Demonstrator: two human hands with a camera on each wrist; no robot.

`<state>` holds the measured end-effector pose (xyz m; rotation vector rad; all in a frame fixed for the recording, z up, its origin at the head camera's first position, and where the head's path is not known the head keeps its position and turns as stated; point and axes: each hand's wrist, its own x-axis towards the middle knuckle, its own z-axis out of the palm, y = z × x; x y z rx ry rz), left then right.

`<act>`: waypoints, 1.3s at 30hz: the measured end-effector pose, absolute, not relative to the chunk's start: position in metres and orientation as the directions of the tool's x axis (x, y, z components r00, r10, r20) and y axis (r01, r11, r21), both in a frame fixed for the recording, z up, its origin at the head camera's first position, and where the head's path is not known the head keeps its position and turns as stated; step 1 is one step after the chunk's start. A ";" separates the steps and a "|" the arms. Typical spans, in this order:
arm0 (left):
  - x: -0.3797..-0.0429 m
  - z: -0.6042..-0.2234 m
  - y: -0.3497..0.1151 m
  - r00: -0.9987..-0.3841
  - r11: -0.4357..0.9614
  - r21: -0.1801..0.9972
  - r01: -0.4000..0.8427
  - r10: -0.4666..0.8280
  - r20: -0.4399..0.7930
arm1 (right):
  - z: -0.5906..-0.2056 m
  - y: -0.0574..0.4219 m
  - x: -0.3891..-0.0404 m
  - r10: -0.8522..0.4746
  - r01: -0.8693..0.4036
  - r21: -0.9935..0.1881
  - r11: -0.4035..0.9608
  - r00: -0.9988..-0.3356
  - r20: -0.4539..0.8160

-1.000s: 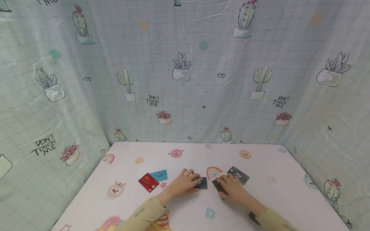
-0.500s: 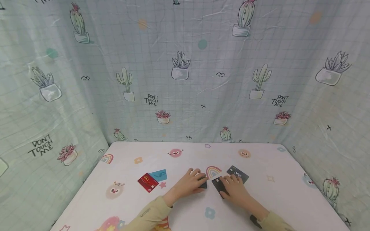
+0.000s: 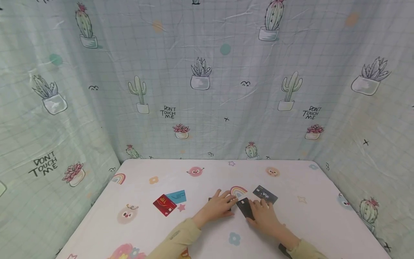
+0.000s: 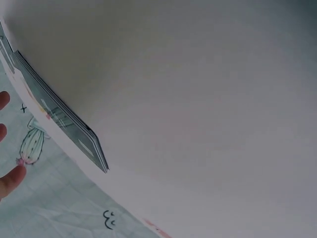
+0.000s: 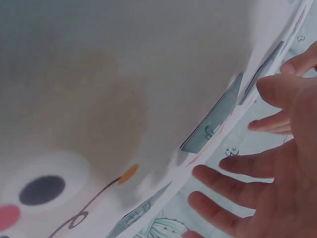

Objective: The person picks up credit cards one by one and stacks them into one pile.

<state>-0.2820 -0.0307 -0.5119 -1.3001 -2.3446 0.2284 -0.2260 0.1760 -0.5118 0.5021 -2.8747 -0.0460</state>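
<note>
My left hand (image 3: 219, 208) spans a stack of dark cards (image 3: 229, 209) on the table, hiding most of it. In the left wrist view, the stack (image 4: 59, 111) lies flat with several edges showing, and the fingertips (image 4: 12, 181) stand apart from it. My right hand (image 3: 266, 218) is beside a black card (image 3: 244, 207), its fingers overlapping the card's right edge in the head view. In the right wrist view, that hand (image 5: 277, 188) has its fingers spread, holding nothing. The left fingertips reach close to the black card's upper corner.
A dark VIP card (image 3: 265, 194) lies behind my right hand. Left on the table (image 3: 200, 241) are a red VIP card (image 3: 164, 205) and a blue card (image 3: 176, 196), overlapping. Another black item (image 3: 283, 249) shows partly under my right forearm. A patterned curtain (image 3: 207, 118) surrounds the table.
My left hand has slid right across the stack, toward the black card. My right hand has shifted slightly right, uncovering more of the black card.
</note>
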 end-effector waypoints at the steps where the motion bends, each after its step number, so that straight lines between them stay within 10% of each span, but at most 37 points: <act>1: -0.283 -0.514 -0.030 -0.448 0.538 -0.356 0.764 0.840 0.306 | -0.512 0.176 -0.225 -0.335 -0.327 0.071 0.942 -0.919 0.206; 39: -0.283 -0.515 0.021 -0.538 0.536 -0.512 0.671 0.827 0.161 | -0.515 0.174 -0.218 -0.348 -0.333 0.115 0.936 -0.924 0.157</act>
